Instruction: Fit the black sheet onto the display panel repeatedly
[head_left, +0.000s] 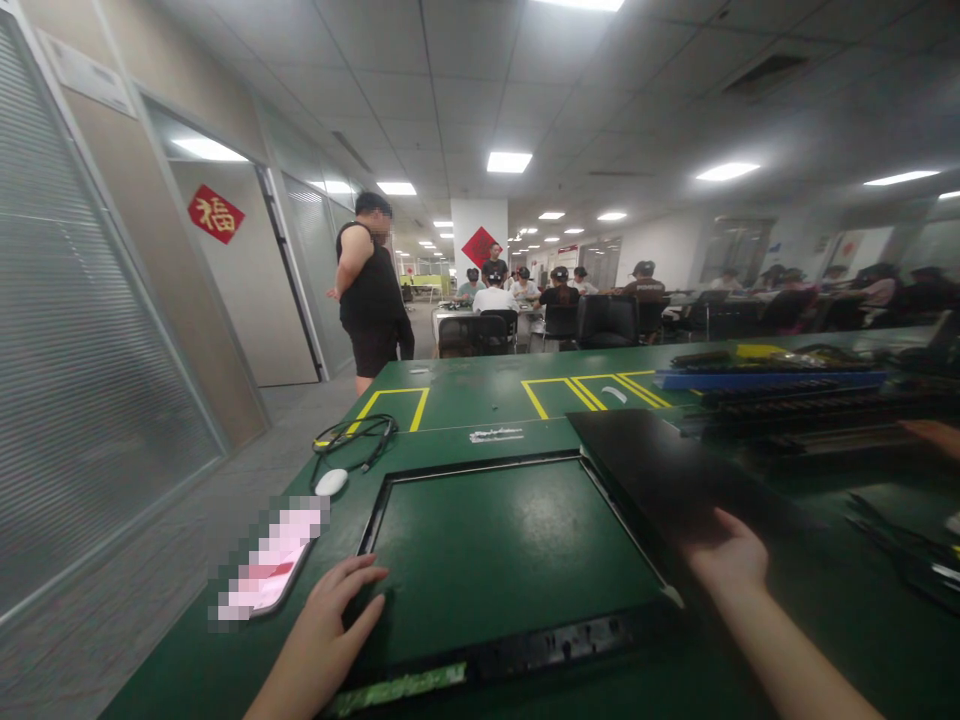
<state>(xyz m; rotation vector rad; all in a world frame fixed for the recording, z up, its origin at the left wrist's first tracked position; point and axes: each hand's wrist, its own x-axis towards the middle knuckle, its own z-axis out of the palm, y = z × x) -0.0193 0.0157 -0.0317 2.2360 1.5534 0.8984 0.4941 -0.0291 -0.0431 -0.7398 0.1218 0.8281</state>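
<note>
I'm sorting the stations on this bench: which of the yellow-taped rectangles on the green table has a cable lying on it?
The left yellow-taped rectangle, beyond the white mouse: the black cable lies across its near corner. The yellow outlines to the right carry no cable.

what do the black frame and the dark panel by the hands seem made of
Black frame: probably moulded plastic, matte, thin with no glint. Dark panel under the right hand: smooth, flat sheet, faint sheen, possibly glass or plastic. Left hand rests on the frame's corner.
</note>
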